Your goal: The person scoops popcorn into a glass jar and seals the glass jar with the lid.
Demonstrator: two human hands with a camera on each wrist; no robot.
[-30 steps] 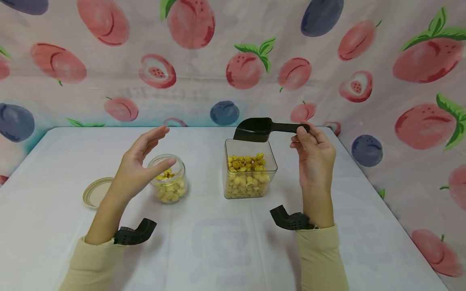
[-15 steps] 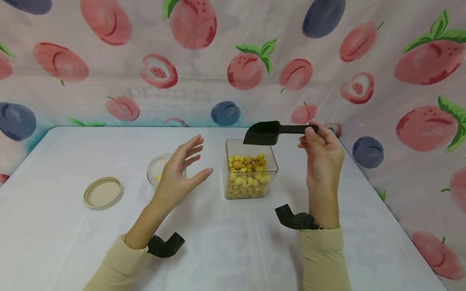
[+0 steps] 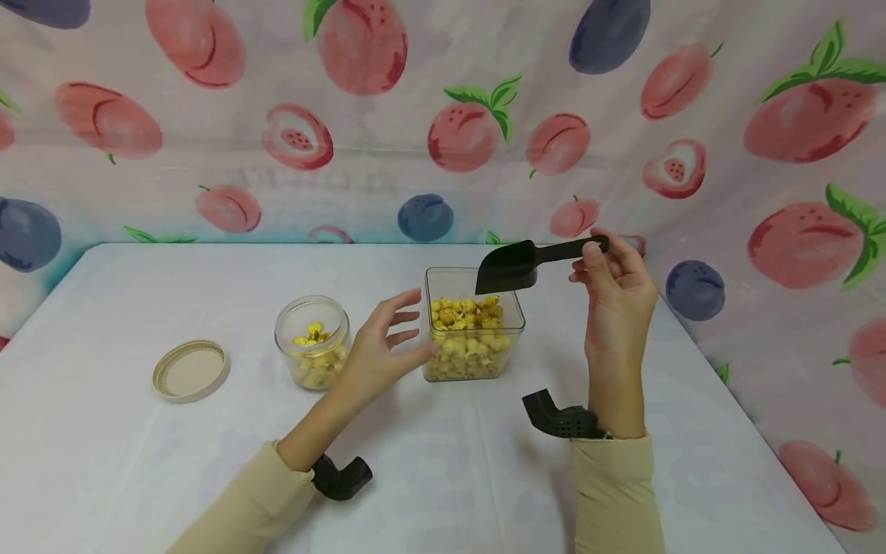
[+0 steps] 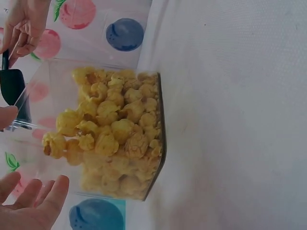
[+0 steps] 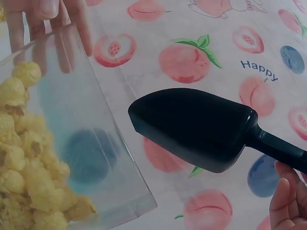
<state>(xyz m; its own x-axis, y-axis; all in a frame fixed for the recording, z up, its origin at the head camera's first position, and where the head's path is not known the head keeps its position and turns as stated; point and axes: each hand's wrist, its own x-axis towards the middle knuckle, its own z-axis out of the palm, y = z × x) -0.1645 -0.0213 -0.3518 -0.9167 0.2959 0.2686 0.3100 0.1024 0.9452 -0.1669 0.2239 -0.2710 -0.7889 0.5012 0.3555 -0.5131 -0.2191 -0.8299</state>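
A black scoop (image 3: 508,266) is held by its handle end in my right hand (image 3: 618,292), its bowl tilted down over the back of a clear square container (image 3: 471,358). Yellow popcorn (image 4: 112,115) fills the lower part of that container. My left hand (image 3: 388,346) is at the container's left side, thumb and fingers spread with nothing between them; its thumb overlaps the container's near-left edge in the head view. In the right wrist view the scoop's bowl (image 5: 192,127) looks bare, though its inside is partly hidden.
Left of my left hand stands an open round glass jar (image 3: 311,338) with some popcorn in it. A beige lid (image 3: 191,371) lies farther left on the white table (image 3: 429,477). Fruit-printed cloth (image 3: 374,146) hangs behind and to the right.
My left hand has moved right and down, from over the jar to the square container's side. The scoop has shifted right, and its bowl has tipped lower.
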